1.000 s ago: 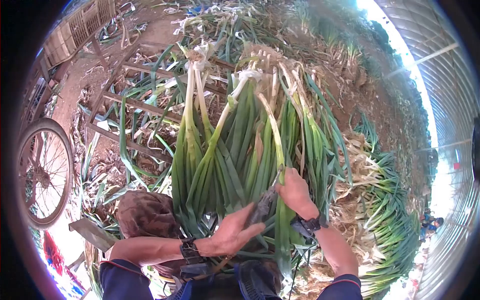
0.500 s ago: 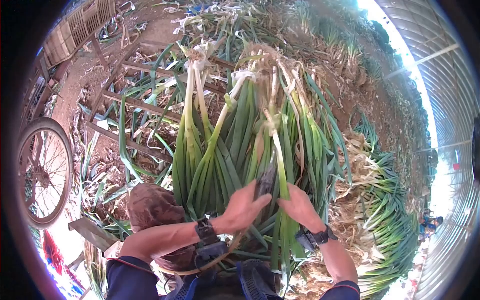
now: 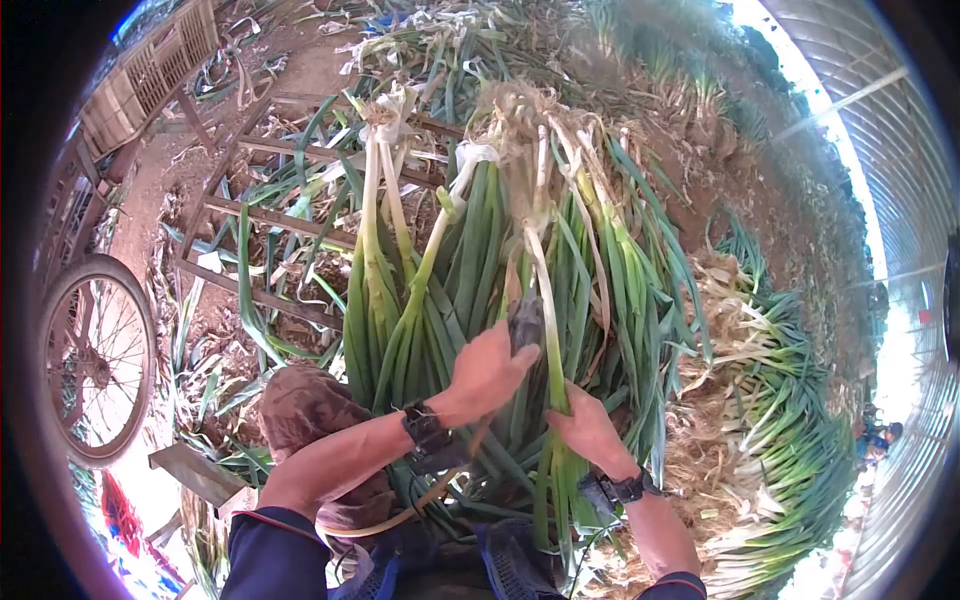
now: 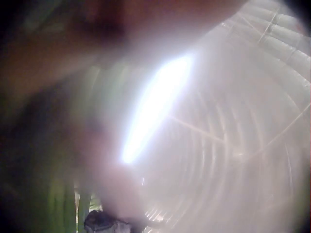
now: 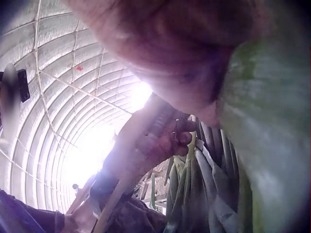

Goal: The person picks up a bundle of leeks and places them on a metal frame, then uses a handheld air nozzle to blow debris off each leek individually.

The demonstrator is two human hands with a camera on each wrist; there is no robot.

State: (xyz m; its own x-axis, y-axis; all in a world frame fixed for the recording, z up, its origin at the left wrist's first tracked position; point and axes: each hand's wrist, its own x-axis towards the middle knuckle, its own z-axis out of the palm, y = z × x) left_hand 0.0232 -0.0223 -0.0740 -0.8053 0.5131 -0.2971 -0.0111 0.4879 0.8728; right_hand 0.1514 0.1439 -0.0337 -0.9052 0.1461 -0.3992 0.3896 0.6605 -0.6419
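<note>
A long green onion (image 3: pixel 552 340), its white stalk pointing away from me, lies over a heap of others (image 3: pixel 480 240). My right hand (image 3: pixel 592 435) grips it around the green leaves, which fill the right side of the right wrist view. Just left of the stalk, my left hand (image 3: pixel 485 375) holds a dark air blow gun (image 3: pixel 525 325), blurred, with a tan hose (image 3: pixel 430 492) trailing back toward my lap. Loosened pale skin blurs around the stalk's upper end, near the roots. The left wrist view is mostly blur and glare.
Many green onions (image 3: pixel 790 450) lie in a long row at the right. A wooden frame (image 3: pixel 270 145) stands ahead to the left, over scattered leaves. Farther left are a spoked wheel (image 3: pixel 97 362) and a slatted crate (image 3: pixel 150 80). A camouflage-clad knee (image 3: pixel 310 405) is beside my left arm.
My left hand and the blow gun have moved forward along the stalk, away from my right hand, which has drawn back slightly. The stalk's yellowish outer skin has given way to a whiter surface.
</note>
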